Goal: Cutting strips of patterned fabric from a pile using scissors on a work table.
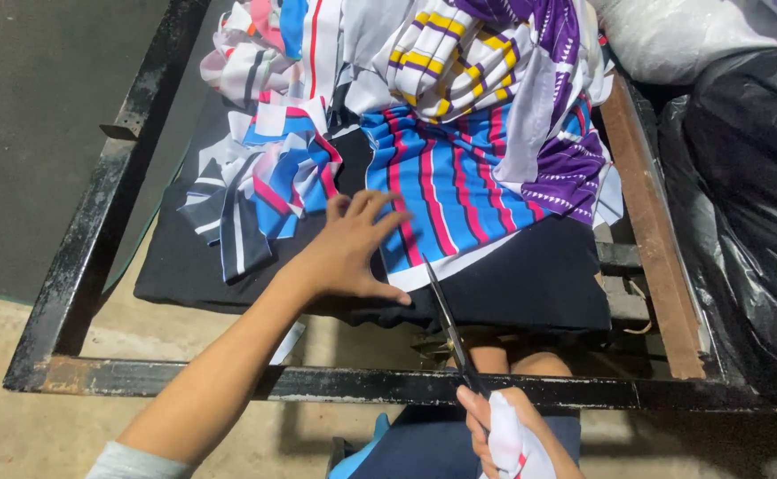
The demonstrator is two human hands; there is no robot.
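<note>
My left hand (348,251) lies flat with fingers spread on a blue fabric piece with red and black stripes (446,191), pressing it onto black cloth (530,275). Low in the view, my right hand (508,433) grips a pair of scissors (449,328) and also clutches a bunched white, red-marked fabric scrap (508,439). The scissor blades point up toward the white lower edge of the striped piece, just right of my left thumb.
A rusty black metal frame (86,239) surrounds the work surface, with a wooden rail (650,222) on the right. Striped offcuts (260,191) lie left; a pile of purple, yellow and white fabric (486,53) sits behind. Black plastic bags (748,204) stand right.
</note>
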